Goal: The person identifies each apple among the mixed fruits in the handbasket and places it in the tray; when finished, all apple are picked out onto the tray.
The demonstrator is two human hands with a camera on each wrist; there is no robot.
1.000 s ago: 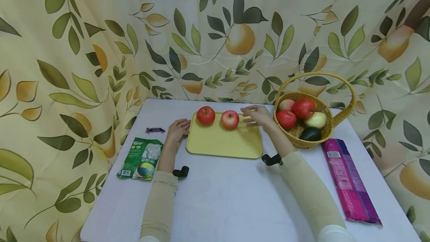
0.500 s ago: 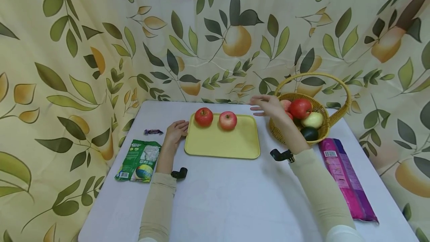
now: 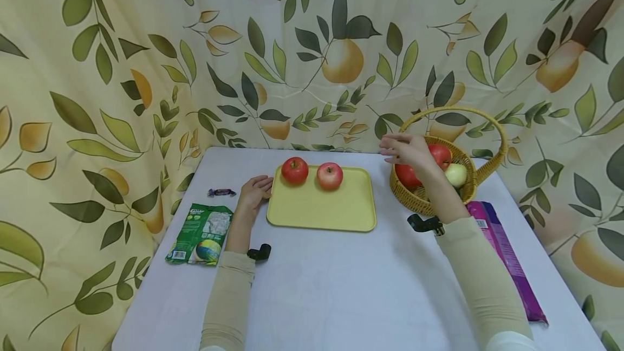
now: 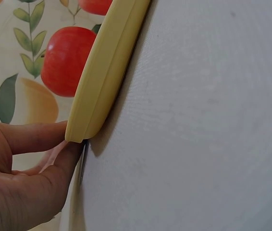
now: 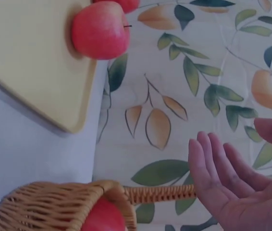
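Note:
A yellow tray point(image 3: 322, 210) lies on the table with two red apples point(image 3: 294, 171) point(image 3: 330, 176) along its far side. At its left edge my left hand point(image 3: 253, 193) pinches the rim between thumb and fingers, as the left wrist view shows up close. My right hand point(image 3: 409, 151) holds nothing; it hovers over the left side of a wicker basket point(image 3: 407, 197), fingers extended and slightly bent. Inside the basket are red fruits point(image 3: 441, 155) and a pale yellow-green fruit point(image 3: 456, 175). The hand and forearm hide part of the basket's contents.
Left of the tray lie a green snack packet point(image 3: 201, 234) and a small purple wrapped candy point(image 3: 221, 192). A long pink and purple packet point(image 3: 512, 270) lies at the right, partly behind my right sleeve. The basket's tall handle point(image 3: 504, 148) arches above it. A patterned curtain point(image 3: 312, 42) hangs behind the table.
My right hand has moved right from the tray's far right corner to above the basket, fingers free. The left hand stays at the tray's edge, and the apples keep their places.

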